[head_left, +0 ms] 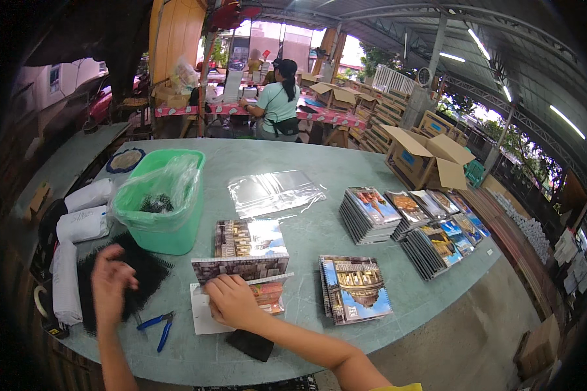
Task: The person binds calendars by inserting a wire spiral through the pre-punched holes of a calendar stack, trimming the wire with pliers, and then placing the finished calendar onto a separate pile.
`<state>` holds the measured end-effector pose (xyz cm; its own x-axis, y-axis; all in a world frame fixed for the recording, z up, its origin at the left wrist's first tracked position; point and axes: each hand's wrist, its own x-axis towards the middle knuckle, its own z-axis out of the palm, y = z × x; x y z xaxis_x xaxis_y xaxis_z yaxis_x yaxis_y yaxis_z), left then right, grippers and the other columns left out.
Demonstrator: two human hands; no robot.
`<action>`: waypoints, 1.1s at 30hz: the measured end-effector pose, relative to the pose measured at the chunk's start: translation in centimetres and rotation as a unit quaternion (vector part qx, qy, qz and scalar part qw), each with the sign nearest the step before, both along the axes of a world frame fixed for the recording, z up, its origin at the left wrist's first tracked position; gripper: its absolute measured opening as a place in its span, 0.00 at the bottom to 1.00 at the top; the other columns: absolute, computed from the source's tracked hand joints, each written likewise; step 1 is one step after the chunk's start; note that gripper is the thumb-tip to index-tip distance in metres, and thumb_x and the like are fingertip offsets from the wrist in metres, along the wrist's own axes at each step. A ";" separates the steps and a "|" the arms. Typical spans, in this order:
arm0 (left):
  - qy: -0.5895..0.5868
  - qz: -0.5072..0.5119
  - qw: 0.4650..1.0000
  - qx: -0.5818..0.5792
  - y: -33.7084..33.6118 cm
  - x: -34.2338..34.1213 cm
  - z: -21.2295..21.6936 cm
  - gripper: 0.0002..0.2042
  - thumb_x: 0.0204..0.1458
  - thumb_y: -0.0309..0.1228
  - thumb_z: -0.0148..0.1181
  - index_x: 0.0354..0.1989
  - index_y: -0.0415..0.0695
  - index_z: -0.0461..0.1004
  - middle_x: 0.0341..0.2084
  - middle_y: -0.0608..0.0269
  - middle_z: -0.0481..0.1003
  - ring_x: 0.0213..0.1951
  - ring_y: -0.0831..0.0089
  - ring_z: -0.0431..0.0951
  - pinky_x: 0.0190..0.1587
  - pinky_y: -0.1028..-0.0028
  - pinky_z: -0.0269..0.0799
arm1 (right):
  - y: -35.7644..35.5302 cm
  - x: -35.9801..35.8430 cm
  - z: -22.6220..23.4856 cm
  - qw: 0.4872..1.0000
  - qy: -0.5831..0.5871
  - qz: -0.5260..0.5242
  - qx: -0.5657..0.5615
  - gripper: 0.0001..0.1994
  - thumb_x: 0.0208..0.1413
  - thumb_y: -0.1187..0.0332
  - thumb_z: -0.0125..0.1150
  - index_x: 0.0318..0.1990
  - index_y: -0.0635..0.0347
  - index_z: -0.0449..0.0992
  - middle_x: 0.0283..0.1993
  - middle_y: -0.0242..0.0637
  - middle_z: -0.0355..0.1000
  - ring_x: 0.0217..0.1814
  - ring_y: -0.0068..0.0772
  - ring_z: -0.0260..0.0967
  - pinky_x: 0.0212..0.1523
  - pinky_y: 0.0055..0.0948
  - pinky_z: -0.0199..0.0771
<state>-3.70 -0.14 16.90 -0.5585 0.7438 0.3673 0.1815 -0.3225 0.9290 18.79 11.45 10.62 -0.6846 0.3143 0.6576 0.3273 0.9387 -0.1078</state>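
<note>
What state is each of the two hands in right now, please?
Left hand: partly open, fingers loosely curled, nothing visibly held.
Right hand: closed, apparently holding the open notebook.

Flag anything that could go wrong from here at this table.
The open booklet at the right hand has a part standing up, which might flop over if left unsupported.

The blue-handled pliers lie splayed open near the left forearm, so a sideways sweep could knock them.

The left hand is bare and appears close to the wiry black pile; a finger might snag and drag strands loose.
</note>
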 end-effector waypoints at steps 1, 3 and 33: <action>0.016 -0.052 0.998 -0.027 0.5 0.5 -1.5 0.09 0.46 0.22 0.58 0.36 0.39 0.70 0.22 0.67 0.69 0.22 0.81 0.69 0.27 0.79 0.67 | -0.2 -0.6 0.5 0.999 -0.021 -0.019 -0.038 0.11 0.43 0.66 0.59 0.34 0.59 0.68 0.35 0.36 0.67 0.39 0.36 0.63 0.37 0.33 0.60; 0.130 -0.073 0.980 -0.131 0.8 1.2 -4.0 0.08 0.45 0.21 0.57 0.35 0.39 0.70 0.22 0.64 0.70 0.25 0.81 0.71 0.29 0.79 0.69 | -0.1 -2.3 1.4 0.997 0.064 -0.043 -0.008 0.12 0.46 0.59 0.59 0.29 0.58 0.68 0.28 0.36 0.67 0.33 0.36 0.63 0.30 0.35 0.57; 0.415 0.153 0.895 0.062 3.5 6.7 -6.1 0.06 0.43 0.23 0.59 0.31 0.40 0.74 0.27 0.57 0.73 0.28 0.60 0.72 0.31 0.67 0.69 | 1.4 -2.9 3.2 0.979 -0.002 -0.051 -0.198 0.09 0.42 0.65 0.64 0.34 0.51 0.78 0.30 0.34 0.75 0.33 0.36 0.71 0.35 0.33 0.62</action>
<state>2.98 3.38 10.76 -0.2263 0.5278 0.8187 0.8897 -0.2302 0.3943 15.86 12.86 13.83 -0.6391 0.6111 0.4669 0.4187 0.7858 -0.4552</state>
